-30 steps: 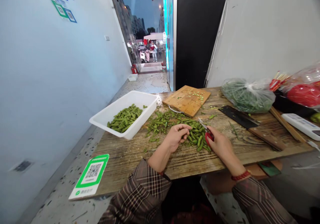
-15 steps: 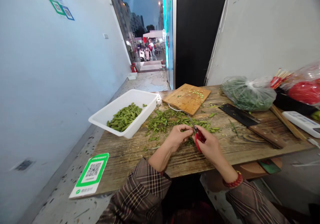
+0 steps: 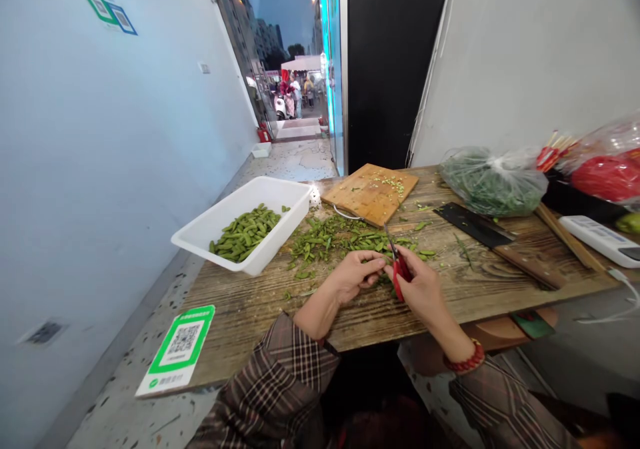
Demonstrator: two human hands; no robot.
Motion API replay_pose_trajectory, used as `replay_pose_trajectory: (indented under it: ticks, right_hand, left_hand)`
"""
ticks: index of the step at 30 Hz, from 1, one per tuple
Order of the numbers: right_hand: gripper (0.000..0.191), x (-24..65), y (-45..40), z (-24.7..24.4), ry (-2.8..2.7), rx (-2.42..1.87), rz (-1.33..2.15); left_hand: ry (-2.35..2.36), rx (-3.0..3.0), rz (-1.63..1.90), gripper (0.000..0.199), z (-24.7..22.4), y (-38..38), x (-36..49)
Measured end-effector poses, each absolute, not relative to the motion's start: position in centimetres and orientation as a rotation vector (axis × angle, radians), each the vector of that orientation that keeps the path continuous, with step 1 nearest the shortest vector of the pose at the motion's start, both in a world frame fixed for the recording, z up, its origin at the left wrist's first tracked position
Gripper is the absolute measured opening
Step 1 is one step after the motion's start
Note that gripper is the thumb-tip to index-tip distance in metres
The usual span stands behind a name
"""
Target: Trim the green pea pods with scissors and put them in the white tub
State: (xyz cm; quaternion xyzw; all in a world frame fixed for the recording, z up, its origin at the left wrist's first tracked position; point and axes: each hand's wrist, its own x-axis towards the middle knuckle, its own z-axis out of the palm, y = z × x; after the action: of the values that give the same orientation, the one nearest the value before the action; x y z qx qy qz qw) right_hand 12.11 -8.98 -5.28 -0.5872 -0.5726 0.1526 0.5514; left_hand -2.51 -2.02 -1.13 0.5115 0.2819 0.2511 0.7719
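Note:
My right hand [image 3: 423, 287] is closed on red-handled scissors [image 3: 399, 277], their blades pointing away from me toward the cutting board. Beside it, the fingers of my left hand [image 3: 354, 277] are pinched together at the scissors. A bit of green shows at those fingertips and looks like an edamame pod, mostly hidden. Just beyond both hands, loose edamame pods [image 3: 316, 239] and trimmings lie spread over the wooden table [image 3: 240, 315]. To the left, a white plastic tub [image 3: 280, 251] holds a pile of edamame pods [image 3: 246, 233].
A wooden cutting board [image 3: 367, 192] with green scraps lies at the back. On the right are a cleaver [image 3: 475, 225], a bag of greens [image 3: 495, 182] and a white device [image 3: 597, 239]. A QR-code card [image 3: 177, 349] lies at the left front corner.
The scissors have turned slightly, their blades now pointing more straight ahead. Both hands stay close together. The whole view has shifted a little.

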Motion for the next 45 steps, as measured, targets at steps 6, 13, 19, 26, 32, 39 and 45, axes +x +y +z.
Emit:
replay_pose_trajectory:
  ticks: [6, 13, 19, 26, 32, 39, 45]
  right_hand:
    - [0.047, 11.6, -9.4, -3.6, -1.185, -1.308, 0.600]
    - [0.052, 11.5, -9.8, -1.5, -1.047, -1.188, 0.884]
    - [0.053, 11.6, -9.6, -2.0, -1.004, -1.172, 0.942]
    - [0.047, 13.7, -10.4, -2.7, -1.353, -1.414, 0.598]
    - [0.048, 14.5, -11.2, -3.0, -1.682, -1.487, 0.326]
    - [0.046, 14.3, -11.1, -3.4, -1.756, -1.483, 0.267]
    - [0.045, 14.3, -11.0, -4.1, -1.785, -1.492, 0.182]
  left_hand:
    - [0.605, 1.149, 0.592, 0.038, -1.0, -2.1, -2.4]
    - [0.526, 1.175, 0.573, 0.040, -0.4, -2.1, -2.3]
    - [0.552, 1.139, 0.662, 0.035, -0.4, -2.0, -2.4]
    - [0.577, 1.138, 0.715, 0.036, 0.1, -1.9, -2.5]
    - [0.592, 1.172, 0.732, 0.036, -0.5, -1.7, -2.4]
    - [0.621, 1.342, 0.722, 0.030, -0.7, -2.0, -2.4]
    - [0.646, 1.385, 0.723, 0.028, -0.8, -2.1, -2.3]
